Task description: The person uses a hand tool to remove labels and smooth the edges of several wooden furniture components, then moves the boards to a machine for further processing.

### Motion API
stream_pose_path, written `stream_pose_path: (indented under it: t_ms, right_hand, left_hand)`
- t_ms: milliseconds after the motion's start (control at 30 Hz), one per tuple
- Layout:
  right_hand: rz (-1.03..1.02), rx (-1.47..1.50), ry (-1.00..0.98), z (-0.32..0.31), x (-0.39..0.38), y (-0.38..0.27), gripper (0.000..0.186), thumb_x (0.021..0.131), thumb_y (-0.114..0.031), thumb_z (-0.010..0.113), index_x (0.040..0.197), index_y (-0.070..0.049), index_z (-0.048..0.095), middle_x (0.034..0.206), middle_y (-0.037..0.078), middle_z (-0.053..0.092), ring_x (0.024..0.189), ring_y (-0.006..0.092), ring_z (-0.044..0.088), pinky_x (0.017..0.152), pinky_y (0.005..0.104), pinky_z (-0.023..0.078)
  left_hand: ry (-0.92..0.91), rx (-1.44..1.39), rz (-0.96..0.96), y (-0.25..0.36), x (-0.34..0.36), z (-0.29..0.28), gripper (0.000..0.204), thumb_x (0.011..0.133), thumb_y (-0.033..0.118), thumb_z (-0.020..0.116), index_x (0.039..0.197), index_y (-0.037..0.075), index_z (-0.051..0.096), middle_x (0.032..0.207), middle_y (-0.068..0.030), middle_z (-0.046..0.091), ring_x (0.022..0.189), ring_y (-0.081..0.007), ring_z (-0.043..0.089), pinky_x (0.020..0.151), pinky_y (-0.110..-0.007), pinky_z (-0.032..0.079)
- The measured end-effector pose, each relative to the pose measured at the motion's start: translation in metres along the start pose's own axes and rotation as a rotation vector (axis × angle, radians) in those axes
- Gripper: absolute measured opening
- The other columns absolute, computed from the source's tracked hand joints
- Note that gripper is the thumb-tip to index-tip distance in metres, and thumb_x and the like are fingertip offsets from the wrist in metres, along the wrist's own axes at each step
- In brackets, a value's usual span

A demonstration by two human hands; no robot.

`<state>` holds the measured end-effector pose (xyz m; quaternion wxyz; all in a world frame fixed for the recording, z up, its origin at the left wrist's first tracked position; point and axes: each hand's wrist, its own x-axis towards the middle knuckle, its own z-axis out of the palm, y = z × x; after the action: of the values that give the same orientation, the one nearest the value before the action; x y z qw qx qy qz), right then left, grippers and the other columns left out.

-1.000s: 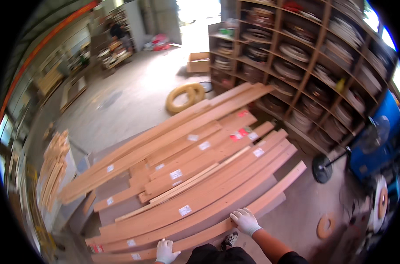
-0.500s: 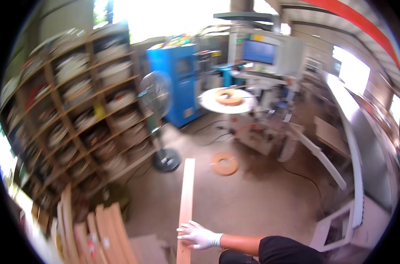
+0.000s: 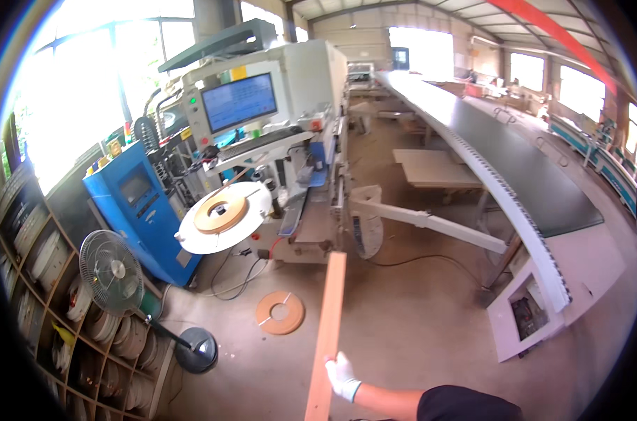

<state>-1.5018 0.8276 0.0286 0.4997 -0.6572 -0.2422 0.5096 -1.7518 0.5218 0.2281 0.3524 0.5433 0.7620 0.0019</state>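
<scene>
timber is carried here: a long reddish-brown board is held out ahead, its far end pointing at the edge-banding machine and its near end running out of view at the lower edge. the right hand, in a white glove, is closed around the board's right edge close to the near end, fingers wrapped over the top face; the left hand is not seen, so its hold cannot be told. with only one grip visible so far back, the far end is judged likely to dip or swing, so the board is best kept level and steered slowly. the far tip is to be watched against the white arm sticking out from the machine and the round white table with the coil of edge tape on it. on the concrete floor, a flat tan coil and a black cable lie near the path and are best stepped around; the standing fan is well off to the left.
</scene>
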Motion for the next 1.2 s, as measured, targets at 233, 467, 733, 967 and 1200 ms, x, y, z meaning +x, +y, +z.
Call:
stream_pose_path:
  t_ms: [233,467,733,967,1200]
  right_hand:
    - [-0.165,0.186,-0.066,0.037,0.101,-0.073,0.033,0.100,-0.007,0.060,0.132,0.002,0.058,0.106,0.001,0.062,0.094,0.0110,0.054,0.088,0.0278,0.048]
    - [-0.331,-0.229,0.008,0.065,0.255,-0.120,0.060,0.098,-0.011,0.064,0.152,0.002,0.041,0.123,0.016,0.067,0.109,0.0199,0.064,0.092,0.0324,0.051]
    - [-0.368,-1.225,-0.053,0.056,0.314,-0.248,0.060,0.092,-0.053,0.065,0.126,-0.003,0.063,0.101,0.021,0.074,0.092,0.0395,0.072,0.077,0.0524,0.055]
    - [-0.281,-1.125,-0.165,0.060,0.390,-0.272,0.055,0.092,-0.046,0.069,0.119,0.000,0.052,0.094,0.024,0.073,0.089,0.0422,0.071,0.078,0.0543,0.054]
    - [-0.235,-1.107,-0.276,0.056,0.463,-0.296,0.049,0.093,-0.046,0.070,0.104,-0.001,0.053,0.087,0.022,0.071,0.086,0.0433,0.070,0.078,0.0536,0.053]
  left_hand:
    - [-0.044,-0.052,-0.108,0.022,0.069,-0.023,0.063,0.084,0.037,0.077,0.137,0.005,0.059,0.114,-0.0238,0.070,0.105,-0.0420,0.068,0.093,-0.045,0.054]
    - [0.147,-0.250,-0.027,0.036,0.215,-0.015,0.065,0.087,0.037,0.077,0.141,0.006,0.059,0.123,-0.0237,0.070,0.115,-0.0397,0.068,0.099,-0.043,0.053]
    - [0.235,-0.232,0.192,0.072,0.296,-0.034,0.069,0.078,0.032,0.087,0.135,0.003,0.062,0.122,-0.0219,0.071,0.113,-0.0365,0.069,0.099,-0.041,0.055]
    - [0.177,-0.078,0.085,0.146,0.342,-0.044,0.066,0.079,0.034,0.086,0.131,0.001,0.063,0.118,-0.0218,0.072,0.108,-0.0375,0.071,0.095,-0.042,0.056]
    - [0.194,-0.205,-0.029,0.187,0.353,-0.014,0.063,0.080,0.030,0.086,0.131,0.002,0.063,0.116,-0.0221,0.072,0.107,-0.0379,0.071,0.095,-0.043,0.057]
